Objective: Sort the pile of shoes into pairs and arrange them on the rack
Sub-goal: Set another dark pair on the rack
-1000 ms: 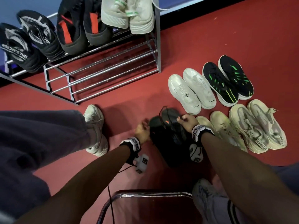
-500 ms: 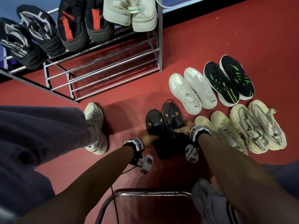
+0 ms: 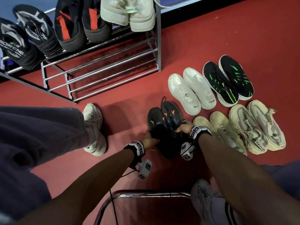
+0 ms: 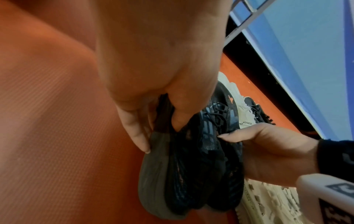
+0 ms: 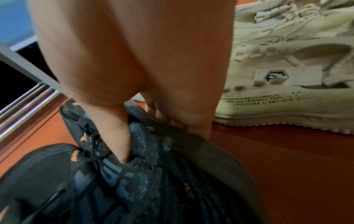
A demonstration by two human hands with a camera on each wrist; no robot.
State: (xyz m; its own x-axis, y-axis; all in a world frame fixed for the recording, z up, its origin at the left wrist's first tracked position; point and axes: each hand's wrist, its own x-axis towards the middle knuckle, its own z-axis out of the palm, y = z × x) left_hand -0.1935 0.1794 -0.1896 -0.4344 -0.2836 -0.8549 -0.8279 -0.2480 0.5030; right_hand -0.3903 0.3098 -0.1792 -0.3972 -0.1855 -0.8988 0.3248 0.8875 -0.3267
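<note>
Two black knit shoes with orange marks (image 3: 164,120) stand side by side, toes pointing away from me, between my hands. My left hand (image 3: 149,140) grips the left shoe (image 4: 162,174) at its heel, thumb inside the collar and fingers along the sole. My right hand (image 3: 183,127) grips the right shoe (image 5: 138,178), thumb on its top and fingers under the sole edge. The metal rack (image 3: 100,70) stands at the upper left. Its top shelf holds three pairs and its lower bars are bare.
Several pairs lie on the red floor to the right: white (image 3: 190,91), black and green (image 3: 227,80), cream (image 3: 217,129) and beige (image 3: 256,127). My pale sneakers (image 3: 94,127) flank the hands, and a chrome chair frame (image 3: 146,194) is below them.
A second ago the black shoes lay jumbled under my hands. They now stand aligned side by side, and both hands have slid back to the heels. Little has moved in the last half second.
</note>
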